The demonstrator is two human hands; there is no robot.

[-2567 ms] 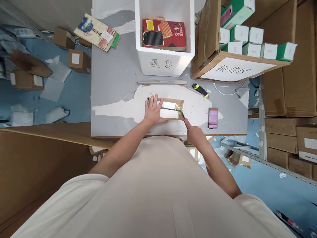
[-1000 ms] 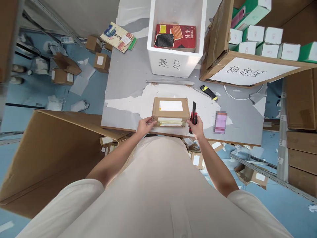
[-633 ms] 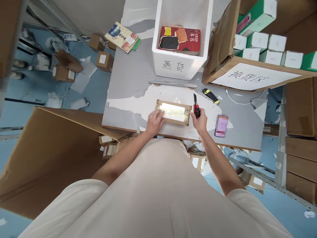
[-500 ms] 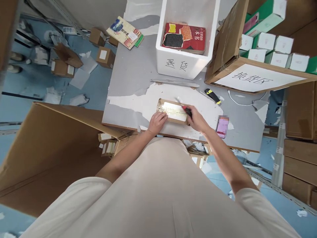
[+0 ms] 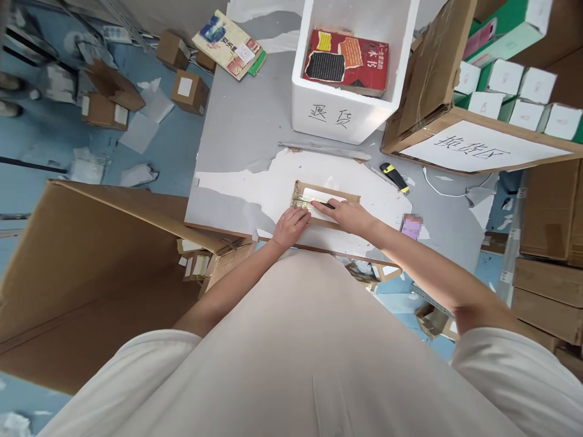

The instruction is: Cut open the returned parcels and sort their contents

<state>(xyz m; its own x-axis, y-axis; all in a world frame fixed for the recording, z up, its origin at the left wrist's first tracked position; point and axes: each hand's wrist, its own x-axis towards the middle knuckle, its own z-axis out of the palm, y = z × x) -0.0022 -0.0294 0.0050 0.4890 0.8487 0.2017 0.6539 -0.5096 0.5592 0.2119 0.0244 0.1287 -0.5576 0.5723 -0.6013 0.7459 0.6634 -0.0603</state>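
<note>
A small cardboard box (image 5: 348, 195) with a white label and clear tape lies near the table's front edge. My left hand (image 5: 291, 226) grips the box's front left corner, fingers bent over its edge. My right hand (image 5: 351, 216) is closed around a utility knife (image 5: 324, 204) with a dark handle and a touch of red. The blade points left over the taped left end of the box, close to my left fingertips. I cannot tell how deep the blade sits.
Behind the box stands a white foam bin (image 5: 341, 115) with a red book (image 5: 348, 60) inside. A carton (image 5: 483, 145) of green-and-white boxes is at the right. A black-yellow cutter (image 5: 394, 178), a phone (image 5: 412, 227) and another book (image 5: 228, 45) lie on the table. A large open carton (image 5: 104, 243) stands left.
My right hand has moved the knife left and down, from above the right part of the box to its taped left end. My left hand stays at the corner.
</note>
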